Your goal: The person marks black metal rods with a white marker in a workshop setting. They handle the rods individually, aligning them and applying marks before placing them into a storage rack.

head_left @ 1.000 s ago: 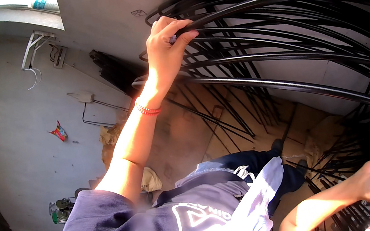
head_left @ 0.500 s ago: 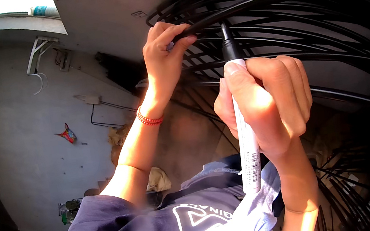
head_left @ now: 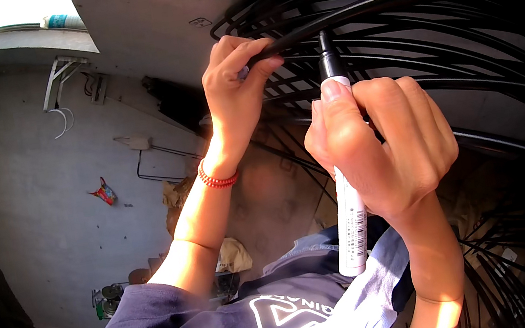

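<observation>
My left hand (head_left: 235, 86) pinches the near end of a thick black cable (head_left: 375, 7) between thumb and forefinger. Something small and pale sits inside that hand, too hidden to name. In my right hand (head_left: 385, 137) is a white marker pen (head_left: 352, 218) with a black front part, held upright with its tip up. The tip is at the underside of the cable, a short way right of my left hand; whether it touches, I cannot tell. My right fingers wrap round the barrel.
Many more black cables (head_left: 462, 39) curve behind and to the right, with another bundle (head_left: 493, 278) at lower right. On the left is a grey wall (head_left: 38, 220) with a white bracket (head_left: 59, 79) and a small colourful wrapper (head_left: 103, 191). A pale cloth (head_left: 362, 313) is knotted across my front.
The marker has tilted slightly, its lower end shifting left and its tip a little right along the cable. My left hand keeps its pinch. The whole view has shifted slightly.
</observation>
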The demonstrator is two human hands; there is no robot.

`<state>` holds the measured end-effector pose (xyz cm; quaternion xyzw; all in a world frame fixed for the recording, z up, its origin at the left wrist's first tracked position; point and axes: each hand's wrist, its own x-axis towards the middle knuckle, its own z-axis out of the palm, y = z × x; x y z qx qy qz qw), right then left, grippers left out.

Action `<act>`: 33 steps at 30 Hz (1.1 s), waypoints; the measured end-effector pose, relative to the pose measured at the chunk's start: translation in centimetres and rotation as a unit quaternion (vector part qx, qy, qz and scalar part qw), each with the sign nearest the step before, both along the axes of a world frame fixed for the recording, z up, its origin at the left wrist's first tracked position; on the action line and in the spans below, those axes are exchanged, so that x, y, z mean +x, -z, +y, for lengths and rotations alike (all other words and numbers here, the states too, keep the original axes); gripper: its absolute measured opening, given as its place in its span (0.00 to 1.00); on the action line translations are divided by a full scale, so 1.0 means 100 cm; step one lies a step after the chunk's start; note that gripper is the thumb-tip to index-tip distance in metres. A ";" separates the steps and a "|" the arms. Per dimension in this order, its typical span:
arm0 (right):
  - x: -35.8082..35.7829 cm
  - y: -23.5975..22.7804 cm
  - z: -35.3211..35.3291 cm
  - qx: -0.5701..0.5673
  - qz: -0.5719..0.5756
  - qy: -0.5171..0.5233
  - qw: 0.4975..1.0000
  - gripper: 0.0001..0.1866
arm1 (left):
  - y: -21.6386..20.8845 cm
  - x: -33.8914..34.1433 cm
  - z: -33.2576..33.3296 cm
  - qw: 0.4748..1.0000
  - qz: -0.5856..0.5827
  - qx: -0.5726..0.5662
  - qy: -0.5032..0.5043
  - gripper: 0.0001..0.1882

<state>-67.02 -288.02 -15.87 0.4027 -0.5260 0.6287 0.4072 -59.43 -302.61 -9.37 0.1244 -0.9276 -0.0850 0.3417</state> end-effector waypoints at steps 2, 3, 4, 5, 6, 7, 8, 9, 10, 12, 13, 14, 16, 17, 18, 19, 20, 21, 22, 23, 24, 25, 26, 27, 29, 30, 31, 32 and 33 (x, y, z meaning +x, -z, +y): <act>0.000 0.001 0.000 0.002 0.001 0.005 1.000 0.14 | 0.002 -0.001 -0.001 1.000 0.004 0.001 0.007 0.11; -0.001 0.002 0.000 0.003 0.002 0.008 1.000 0.14 | 0.004 -0.001 -0.003 1.000 0.006 0.002 0.010 0.11; -0.001 0.002 0.000 0.004 0.003 0.009 1.000 0.14 | 0.004 -0.001 -0.004 1.000 0.008 0.003 0.012 0.11; -0.001 0.001 0.000 0.005 0.003 0.009 1.000 0.14 | 0.004 -0.001 -0.004 1.000 0.007 0.004 0.011 0.11; -0.001 0.001 0.000 0.006 0.003 0.009 1.000 0.13 | 0.004 -0.001 -0.003 1.000 0.005 0.006 0.010 0.11; 0.000 0.001 0.001 0.005 0.001 0.007 1.000 0.13 | 0.004 0.000 -0.003 1.000 0.003 0.007 0.008 0.11; 0.001 0.001 0.001 0.003 -0.001 0.006 1.000 0.13 | 0.003 0.001 -0.002 1.000 0.004 0.004 0.008 0.11; 0.002 0.001 0.001 0.001 -0.004 0.005 1.000 0.13 | 0.003 0.002 -0.003 1.000 0.005 0.002 0.008 0.11; 0.002 0.001 0.001 0.002 -0.006 0.005 1.000 0.13 | 0.004 0.002 -0.003 1.000 0.007 0.000 0.010 0.11; 0.002 0.001 0.002 0.005 -0.008 0.005 1.000 0.13 | 0.004 0.002 -0.002 1.000 0.006 -0.002 0.005 0.11; 0.001 0.000 0.002 0.006 -0.008 0.005 1.000 0.13 | 0.004 0.001 -0.002 1.000 0.006 -0.003 0.003 0.11; 0.001 0.000 0.003 0.007 -0.008 0.006 1.000 0.13 | 0.004 0.001 -0.002 1.000 0.007 0.003 0.005 0.11; 0.001 0.001 0.003 0.004 -0.007 0.008 1.000 0.13 | 0.006 0.001 -0.003 1.000 0.008 0.015 0.007 0.10; 0.001 0.002 0.003 0.001 -0.008 0.010 1.000 0.13 | 0.006 0.001 -0.002 1.000 0.006 0.010 0.005 0.10; 0.002 0.002 0.002 -0.003 -0.008 0.013 1.000 0.13 | 0.005 0.001 0.000 1.000 0.004 0.005 0.002 0.10; 0.002 0.002 0.002 -0.005 -0.009 0.014 1.000 0.13 | 0.005 0.001 0.001 1.000 0.002 0.000 -0.001 0.10; 0.002 0.002 0.001 -0.007 -0.009 0.015 1.000 0.13 | 0.005 0.001 0.000 1.000 0.002 -0.001 -0.001 0.10; 0.002 0.002 0.002 -0.006 -0.009 0.014 1.000 0.13 | 0.006 0.001 0.000 1.000 0.003 -0.002 -0.002 0.10; 0.002 0.002 0.002 -0.007 -0.009 0.014 1.000 0.13 | 0.006 0.001 0.000 1.000 0.004 -0.004 -0.002 0.10; 0.001 0.002 0.003 -0.008 -0.008 0.014 1.000 0.13 | 0.005 0.001 0.001 1.000 0.004 -0.002 -0.003 0.10; 0.001 0.002 0.003 -0.009 -0.007 0.015 1.000 0.13 | 0.005 0.001 0.001 1.000 0.004 -0.001 -0.004 0.10; 0.001 0.003 0.003 -0.008 -0.007 0.014 1.000 0.13 | 0.006 0.001 0.002 1.000 0.005 0.001 -0.005 0.10; 0.001 0.003 0.004 -0.006 -0.006 0.013 1.000 0.14 | 0.006 0.001 0.002 1.000 0.003 0.002 -0.005 0.10; 0.002 0.003 0.005 -0.003 -0.007 0.010 1.000 0.14 | 0.005 0.001 0.002 1.000 0.002 0.003 -0.005 0.10; 0.001 0.003 0.007 0.001 -0.009 0.006 1.000 0.15 | 0.005 0.001 0.003 1.000 0.001 0.005 -0.004 0.10; 0.001 0.003 0.008 0.002 -0.009 0.006 1.000 0.15 | 0.005 0.001 0.003 1.000 0.002 0.007 -0.003 0.10; 0.001 0.003 0.008 0.001 -0.010 0.006 1.000 0.15 | 0.005 0.000 0.003 1.000 0.003 0.009 -0.002 0.09; 0.000 0.003 0.009 0.001 -0.010 0.007 1.000 0.15 | 0.004 0.000 0.004 1.000 0.004 0.009 -0.002 0.09; 0.000 0.003 0.009 -0.002 -0.011 0.008 1.000 0.16 | 0.004 0.000 0.004 1.000 0.005 0.010 -0.002 0.09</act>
